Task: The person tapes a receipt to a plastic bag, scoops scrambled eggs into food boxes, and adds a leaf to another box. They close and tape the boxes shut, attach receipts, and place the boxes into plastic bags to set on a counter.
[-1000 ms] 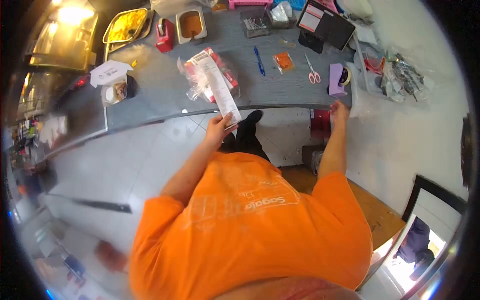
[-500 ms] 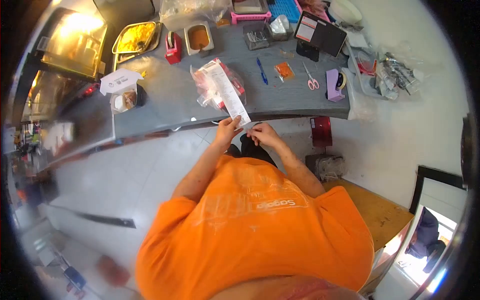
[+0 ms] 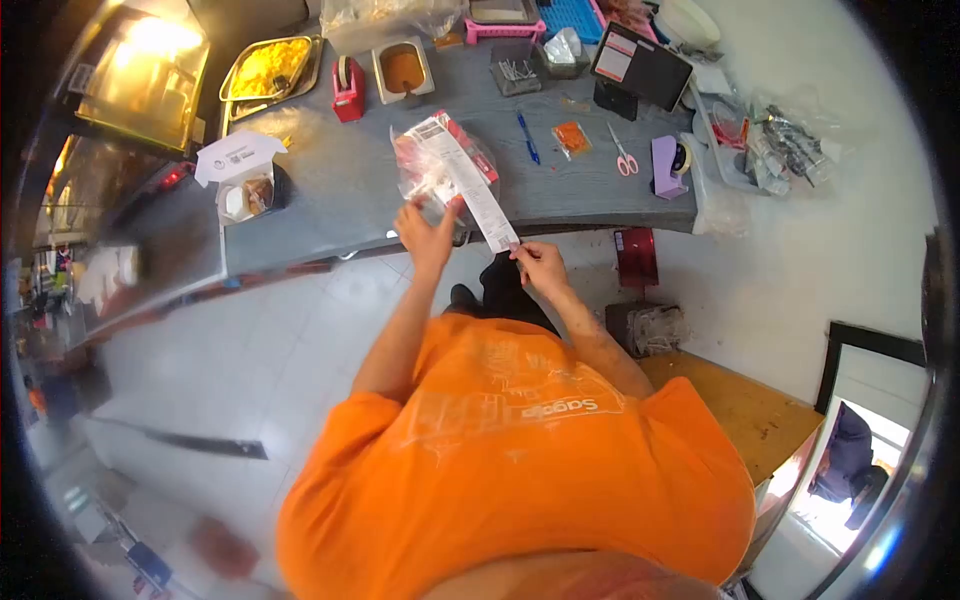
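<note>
White paper (image 3: 480, 202), pinched in my right hand (image 3: 542, 264), could have torn if tugged. My left hand (image 3: 427, 240) was spread by the bag (image 3: 413, 166).

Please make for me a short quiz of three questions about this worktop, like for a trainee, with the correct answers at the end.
1. Which thing lies between the slim blue pen and the metal scissors with pink handles?
a) a glossy red tape dispenser
b) a small clear plastic packet with orange contents
c) a rectangular metal pan of brown sauce

2. True or false: the right hand grips the near end of the long white printed paper strip.

3. Fill in the colour: the tape dispenser just right of the scissors is ____.

Key: 1 b; 2 true; 3 purple.
</note>
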### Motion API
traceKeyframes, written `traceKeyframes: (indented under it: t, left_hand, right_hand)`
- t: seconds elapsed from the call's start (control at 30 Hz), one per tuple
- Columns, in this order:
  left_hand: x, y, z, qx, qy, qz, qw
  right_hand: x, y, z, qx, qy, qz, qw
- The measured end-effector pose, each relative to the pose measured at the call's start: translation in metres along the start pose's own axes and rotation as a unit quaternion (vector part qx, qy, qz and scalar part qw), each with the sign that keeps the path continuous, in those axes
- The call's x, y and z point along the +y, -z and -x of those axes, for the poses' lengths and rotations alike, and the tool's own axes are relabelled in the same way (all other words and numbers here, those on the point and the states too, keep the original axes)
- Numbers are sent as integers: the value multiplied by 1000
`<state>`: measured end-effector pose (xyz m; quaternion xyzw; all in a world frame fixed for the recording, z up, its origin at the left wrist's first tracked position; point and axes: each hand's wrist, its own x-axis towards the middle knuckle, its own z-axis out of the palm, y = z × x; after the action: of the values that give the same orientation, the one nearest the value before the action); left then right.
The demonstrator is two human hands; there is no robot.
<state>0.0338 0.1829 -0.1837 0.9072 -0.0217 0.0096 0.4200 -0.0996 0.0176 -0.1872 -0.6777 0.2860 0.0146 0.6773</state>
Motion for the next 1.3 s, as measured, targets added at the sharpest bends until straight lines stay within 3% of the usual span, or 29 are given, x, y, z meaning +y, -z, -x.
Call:
traceKeyframes:
  t: [0.13, 0.2, 0.23, 0.3, 0.43, 0.5, 0.57, 0.63, 0.7, 0.77, 0.87, 0.93, 0.97, 1.03, 1.1, 1.13, 1.2, 1.3]
  left_hand:
    - [-12, -31, -51, -5, 14, -25, 1000]
    - [-8, -42, -69, 70, -115, -50, 990]
    - [-5, -44, -77, 69, -117, -46, 990]
    - [0, -38, -91, 80, -239, 54, 966]
    - [10, -38, -101, 58, -328, 197, 922]
    - [37, -17, -84, 0, -132, 396, 909]
    - [51, -9, -84, -14, -122, 427, 896]
    - [68, -2, -74, -30, -108, 458, 882]
    - [124, 26, -47, -65, -71, 495, 864]
    - [164, 32, -26, -99, -101, 532, 835]
    - [220, 33, 5, -187, -126, 591, 774]
    - [258, 26, 32, -256, -129, 610, 739]
    - [279, 20, 47, -280, -132, 617, 724]
    - [321, 5, 79, -329, -146, 620, 697]
    - [363, -14, 116, -398, -78, 643, 649]
    - [382, -24, 134, -427, -85, 639, 634]
    - [423, -47, 175, -474, -65, 644, 597]
    - [481, -68, 255, -558, -111, 630, 528]
  right_hand:
    - [-2, 7, 2, -4, 20, 47, 999]
    - [-2, 8, 2, -8, 12, 42, 999]
    - [-1, 8, 3, -5, 12, 56, 998]
    - [2, 5, 7, 1, 13, 71, 997]
    - [5, 3, 7, 23, 20, 48, 998]
    - [8, 4, 7, -12, 35, 73, 997]
    - [5, 6, 10, -18, 52, 75, 996]
    - [-2, 8, 17, -9, 48, -34, 998]
    - [-16, 22, 24, -5, 47, -32, 998]
    - [-25, 40, 34, 4, 47, -32, 998]
    - [-42, 82, 68, 80, 61, -10, 995]
    - [-73, 109, 111, 234, 98, 229, 940]
    - [-77, 123, 128, 256, 97, 222, 936]
    - [-77, 153, 162, 367, 229, 126, 893]
    - [-70, 187, 199, 401, 242, 73, 881]
    - [-68, 202, 221, 409, 253, 26, 876]
    - [-77, 227, 275, 473, 238, 63, 846]
    - [-70, 254, 347, 586, 214, 127, 771]
